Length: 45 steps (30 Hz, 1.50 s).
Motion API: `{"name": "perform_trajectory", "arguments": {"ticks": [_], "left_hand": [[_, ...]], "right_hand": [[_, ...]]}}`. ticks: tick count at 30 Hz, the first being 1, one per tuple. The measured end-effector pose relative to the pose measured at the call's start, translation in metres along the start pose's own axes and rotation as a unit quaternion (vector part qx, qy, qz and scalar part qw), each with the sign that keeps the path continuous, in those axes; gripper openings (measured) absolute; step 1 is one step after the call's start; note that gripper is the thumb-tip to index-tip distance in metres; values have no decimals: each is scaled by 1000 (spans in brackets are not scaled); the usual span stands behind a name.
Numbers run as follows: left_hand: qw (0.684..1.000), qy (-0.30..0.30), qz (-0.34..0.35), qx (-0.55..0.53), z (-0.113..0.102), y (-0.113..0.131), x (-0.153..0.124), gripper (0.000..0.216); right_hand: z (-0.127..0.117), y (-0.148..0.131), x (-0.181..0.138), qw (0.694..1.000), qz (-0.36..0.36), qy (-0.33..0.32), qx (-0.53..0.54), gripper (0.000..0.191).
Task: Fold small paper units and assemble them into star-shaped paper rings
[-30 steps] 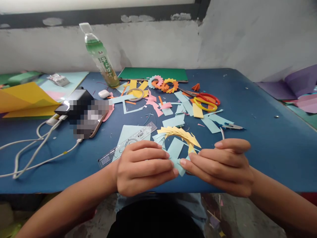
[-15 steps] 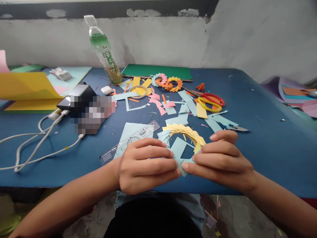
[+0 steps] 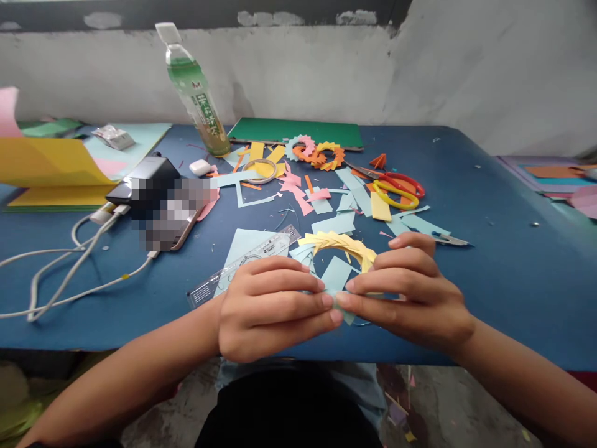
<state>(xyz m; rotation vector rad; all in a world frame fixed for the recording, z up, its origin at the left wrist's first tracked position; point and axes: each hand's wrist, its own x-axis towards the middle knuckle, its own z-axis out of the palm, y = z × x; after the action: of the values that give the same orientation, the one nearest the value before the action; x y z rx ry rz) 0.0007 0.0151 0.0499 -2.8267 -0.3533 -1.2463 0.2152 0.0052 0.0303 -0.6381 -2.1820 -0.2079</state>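
Observation:
Between my hands, near the front of the table, is a folded paper ring (image 3: 339, 241), pale yellow along its far arc and light blue on the left and near side. My left hand (image 3: 275, 305) is closed on the light blue part at the left. Opposite it, my right hand (image 3: 410, 289) pinches the ring's near right side, thumb and forefinger almost meeting the left fingertips. The fingers hide much of the near arc. Just beyond my left hand, a clear plastic ruler (image 3: 247, 264) lies across a light blue sheet (image 3: 242, 241).
Red-and-yellow scissors (image 3: 401, 190), small finished paper rings (image 3: 321, 154), a tape roll (image 3: 260, 171) and paper scraps cover the middle. A craft knife (image 3: 450, 239) lies to the right. Leftward are a bottle (image 3: 198, 102), a black power bank (image 3: 149, 177), a phone and white cables (image 3: 60, 280).
My right hand has shifted left along the near side, bringing its fingertips closer to my left hand's. The ring has moved slightly left with both hands.

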Motion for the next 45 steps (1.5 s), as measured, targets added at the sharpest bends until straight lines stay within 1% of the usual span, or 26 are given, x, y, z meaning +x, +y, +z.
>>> {"name": "perform_trajectory", "arguments": {"ticks": [4, 10, 16, 22, 26, 27, 29, 32, 34, 36, 38, 41, 45], "left_hand": [[1000, 6, 1, 4, -1, 0, 1, 8], [1000, 9, 7, 11, 1, 1, 2, 11], [1000, 13, 4, 2, 2, 1, 1, 8], [1000, 16, 20, 14, 1, -3, 0, 6], [999, 25, 19, 11, 5, -5, -4, 4], [999, 36, 9, -2, 8, -6, -5, 5], [996, 63, -38, -50, 14, -8, -7, 7], [975, 111, -144, -131, 24, -11, -9, 15], [958, 118, -205, -162, 27, -12, -9, 23], [947, 94, -247, -180, 29, -13, -9, 27], [941, 54, -270, -196, 29, -14, -8, 26], [938, 20, -274, -213, 29, -15, -8, 26], [940, 0, -267, -212, 30, -16, -8, 30]], "right_hand": [[-3, 0, 1, 999, 8, 29, -14, 19], [-7, 0, 3, 1000, -18, 7, 4, 20], [-1, -3, 4, 999, 12, 28, 36, 26], [2, -3, 0, 999, -3, 26, -25, 23], [6, -2, -2, 1000, 5, 17, -26, 22], [7, -1, -2, 1000, 12, 10, -21, 21], [10, 1, -2, 999, 32, -6, -3, 17], [12, 5, -1, 995, 82, -18, 52, 21], [12, 8, 0, 987, 120, -33, 99, 20], [11, 11, 0, 975, 157, -67, 139, 19], [10, 12, 1, 959, 192, -118, 173, 23], [10, 14, 1, 929, 232, -177, 228, 30], [11, 17, 0, 897, 267, -214, 281, 35]]}}
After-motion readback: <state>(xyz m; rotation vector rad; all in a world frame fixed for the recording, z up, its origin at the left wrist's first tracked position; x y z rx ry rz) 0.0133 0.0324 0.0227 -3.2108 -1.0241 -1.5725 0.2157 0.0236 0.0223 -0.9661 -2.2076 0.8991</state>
